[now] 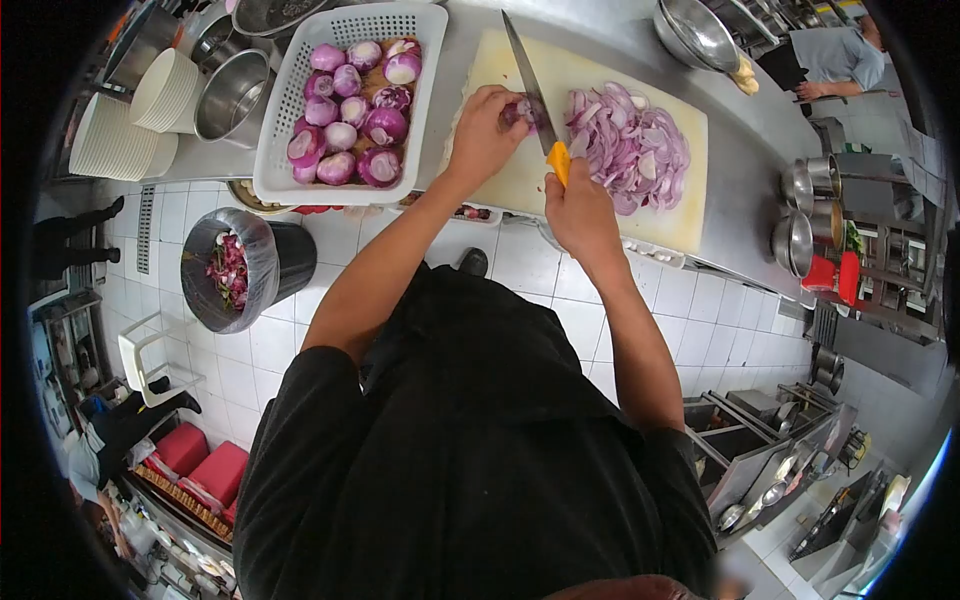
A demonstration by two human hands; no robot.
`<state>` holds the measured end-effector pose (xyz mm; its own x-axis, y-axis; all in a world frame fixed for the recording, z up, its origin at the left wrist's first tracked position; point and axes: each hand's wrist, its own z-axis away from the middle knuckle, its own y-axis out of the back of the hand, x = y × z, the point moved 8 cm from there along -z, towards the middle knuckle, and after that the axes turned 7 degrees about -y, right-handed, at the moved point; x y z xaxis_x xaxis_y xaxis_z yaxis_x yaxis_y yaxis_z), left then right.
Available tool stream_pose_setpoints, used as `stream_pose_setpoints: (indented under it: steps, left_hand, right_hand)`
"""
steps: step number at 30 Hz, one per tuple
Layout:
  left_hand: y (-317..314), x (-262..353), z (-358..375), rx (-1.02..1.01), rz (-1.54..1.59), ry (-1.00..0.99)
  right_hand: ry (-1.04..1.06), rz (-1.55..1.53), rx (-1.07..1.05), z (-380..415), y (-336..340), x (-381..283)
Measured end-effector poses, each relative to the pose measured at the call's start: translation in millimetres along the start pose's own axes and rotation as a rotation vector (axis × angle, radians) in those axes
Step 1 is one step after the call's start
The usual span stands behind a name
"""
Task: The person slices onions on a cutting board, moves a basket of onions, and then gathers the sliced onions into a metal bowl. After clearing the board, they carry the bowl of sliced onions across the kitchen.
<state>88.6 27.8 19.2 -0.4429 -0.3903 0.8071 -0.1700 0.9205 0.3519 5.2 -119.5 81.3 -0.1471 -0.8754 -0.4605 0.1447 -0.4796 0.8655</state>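
My right hand [583,212] is wrapped round the yellow handle of a kitchen knife [532,88], its long blade pointing away from me over the cutting board [492,62]. Left of the blade, my left hand [485,138] grips a piece of red onion [518,112] against the board, fingers curled over it. The blade is right beside this onion; whether it touches cannot be made out. A heap of sliced red onion [628,148] covers the board's right part. Peeled red onions [340,137] sit in a white perforated basket [428,100] to the left.
A lined bin [272,262] with onion peelings stands on the floor at left. Stacked white containers [120,140] and a metal pot [236,105] are on the counter's left. Metal bowls [697,34] stand back right. Other people [835,58] are at the edges.
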Motion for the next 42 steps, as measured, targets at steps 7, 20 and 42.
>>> stream_pose_setpoints:
  steps: [7, 20, 42]
  left_hand:
    - [4, 6, 0, 0.024, -0.050, -0.055]
    - [3, 9, 0, -0.052, -0.076, -0.071]
    - [-2, 8, -51, -0.089, -0.418, -0.238]
  right_hand:
    - [-0.042, 0.049, -0.071, -2, -7, 0]
    - [0.002, -0.012, -0.051, -27, -38, 10]
    - [-0.129, -0.403, 0.047, 3, 7, 41]
